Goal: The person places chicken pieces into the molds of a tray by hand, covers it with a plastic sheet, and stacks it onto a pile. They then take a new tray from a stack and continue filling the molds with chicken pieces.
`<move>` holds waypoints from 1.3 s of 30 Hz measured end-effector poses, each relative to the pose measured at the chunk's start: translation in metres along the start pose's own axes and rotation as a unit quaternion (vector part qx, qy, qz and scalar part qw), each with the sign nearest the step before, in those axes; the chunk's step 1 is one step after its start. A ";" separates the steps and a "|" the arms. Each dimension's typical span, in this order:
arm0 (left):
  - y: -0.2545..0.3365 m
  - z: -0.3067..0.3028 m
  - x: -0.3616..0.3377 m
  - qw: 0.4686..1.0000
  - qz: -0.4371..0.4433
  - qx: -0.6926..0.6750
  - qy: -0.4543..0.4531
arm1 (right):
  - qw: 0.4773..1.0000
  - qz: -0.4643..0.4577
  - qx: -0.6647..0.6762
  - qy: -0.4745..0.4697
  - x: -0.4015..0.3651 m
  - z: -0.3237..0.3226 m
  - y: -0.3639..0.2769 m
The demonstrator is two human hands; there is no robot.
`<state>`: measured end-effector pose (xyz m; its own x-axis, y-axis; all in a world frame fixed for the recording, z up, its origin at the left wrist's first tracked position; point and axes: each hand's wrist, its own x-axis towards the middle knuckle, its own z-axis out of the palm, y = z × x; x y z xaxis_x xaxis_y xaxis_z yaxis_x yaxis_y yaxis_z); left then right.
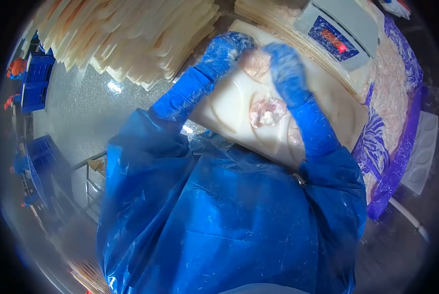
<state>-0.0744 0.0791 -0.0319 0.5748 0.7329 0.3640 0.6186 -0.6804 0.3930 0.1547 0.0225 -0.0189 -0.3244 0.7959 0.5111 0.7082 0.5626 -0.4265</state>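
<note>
A white tray point(219, 110) with moulded oval hollows lies in front of me. My left hand point(229, 49), in a wet blue glove, is at its far edge with the fingers curled; what they hold, if anything, is hidden. My right hand point(287, 68), also gloved in blue, is smeared by motion, and its fingers do not show clearly. Between the two hands a pale pink piece of raw meat point(256, 64) sits in a hollow. Nearer to me lies a second raw meat piece point(268, 112) with whitish bits. A third pale piece point(294, 134) is partly hidden by my right forearm.
Stacked cream-coloured trays point(126, 34) rise at the far left. A scale point(339, 34) with a lit red display stands at the far right. Beside it, a heap of raw meat point(391, 88) lies on purple-printed plastic film point(400, 161). Blue crates point(35, 81) stand at left.
</note>
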 end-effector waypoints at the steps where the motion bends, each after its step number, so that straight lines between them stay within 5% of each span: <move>1: -0.007 0.000 0.001 0.999 0.012 -0.029 0.017 | 0.994 -0.067 -0.063 -0.063 -0.006 0.009 0.001; 3: -0.011 -0.004 0.003 1.000 -0.013 -0.007 -0.013 | 0.992 -0.054 -0.065 -0.093 -0.018 -0.007 -0.028; 5: -0.013 -0.007 -0.002 0.997 0.067 -0.009 0.035 | 0.941 0.040 -0.095 -0.324 -0.013 -0.025 -0.038; 7: -0.011 -0.005 -0.002 0.997 0.063 -0.021 0.033 | 0.937 0.048 -0.171 -0.301 -0.006 -0.021 -0.041; 9: -0.010 -0.003 -0.004 0.997 0.055 -0.032 0.033 | 0.962 -0.098 -0.253 -0.029 -0.007 0.007 -0.018; 11: -0.016 -0.005 -0.003 0.996 0.078 -0.031 0.014 | 0.927 -0.133 -0.338 -0.099 -0.033 -0.010 -0.042; 13: -0.008 -0.007 0.000 0.999 0.047 -0.016 0.005 | 0.982 -0.017 -0.018 -0.190 -0.048 -0.046 -0.060; 14: 0.000 -0.005 -0.001 1.000 0.015 -0.002 -0.008 | 0.981 -0.015 -0.019 -0.191 -0.060 -0.057 -0.065; 16: 0.045 0.023 0.007 0.999 -0.013 0.017 0.047 | 0.951 0.239 0.196 -0.029 -0.083 -0.075 -0.063; 17: 0.075 0.038 0.008 0.993 -0.042 0.041 0.104 | 0.962 0.231 0.147 -0.002 -0.093 -0.084 -0.049; 19: 0.131 0.051 0.000 0.994 0.042 0.097 0.009 | 0.970 0.222 0.094 0.028 -0.109 -0.106 -0.023; 21: 0.137 0.048 0.002 0.997 0.058 0.015 -0.044 | 0.934 0.301 0.164 0.098 -0.127 -0.126 -0.012; 23: 0.105 0.035 0.007 0.993 0.083 -0.079 0.033 | 0.920 0.312 0.208 0.113 -0.139 -0.139 -0.012; 24: 0.083 0.036 0.003 0.973 -0.001 -0.207 0.101 | 0.904 0.319 0.258 0.124 -0.144 -0.143 -0.014; 25: 0.073 0.020 0.003 0.984 -0.030 -0.122 0.129 | 0.900 0.327 0.256 0.133 -0.145 -0.145 -0.018; 27: 0.094 -0.005 -0.011 0.991 -0.039 -0.112 0.062 | 0.925 0.333 0.175 0.053 -0.133 -0.137 -0.033; 29: 0.144 -0.021 -0.033 0.999 -0.011 -0.010 -0.049 | 0.891 0.356 0.244 0.138 -0.112 -0.096 -0.050; 30: 0.153 -0.012 -0.047 0.997 0.006 0.075 -0.017 | 0.890 0.357 0.247 0.139 -0.109 -0.082 -0.050; 31: 0.152 -0.011 -0.055 0.997 0.008 0.076 -0.020 | 0.972 0.217 0.077 0.047 -0.109 -0.070 -0.050; 32: 0.148 -0.014 -0.062 0.998 -0.023 0.046 -0.030 | 0.992 0.064 -0.099 -0.047 -0.110 -0.064 -0.050; 33: 0.144 -0.018 -0.067 0.998 -0.055 0.015 -0.036 | 0.992 0.064 -0.099 -0.045 -0.112 -0.067 -0.051; 36: 0.142 -0.025 -0.079 0.995 -0.093 -0.029 -0.001 | 0.925 0.308 0.075 -0.209 -0.110 -0.086 -0.061; 37: 0.144 -0.027 -0.081 0.994 -0.095 -0.051 0.016 | 0.925 0.305 0.076 -0.211 -0.102 -0.086 -0.065; 39: 0.156 -0.025 -0.080 0.996 -0.080 -0.037 -0.021 | 0.981 0.141 -0.057 -0.119 -0.083 -0.076 -0.075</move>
<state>-0.0370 -0.0859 0.0216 0.4952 0.8303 0.2559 0.6641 -0.5516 0.5047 0.1767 -0.1026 0.0275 -0.2329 0.9538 0.1897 0.8519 0.2941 -0.4332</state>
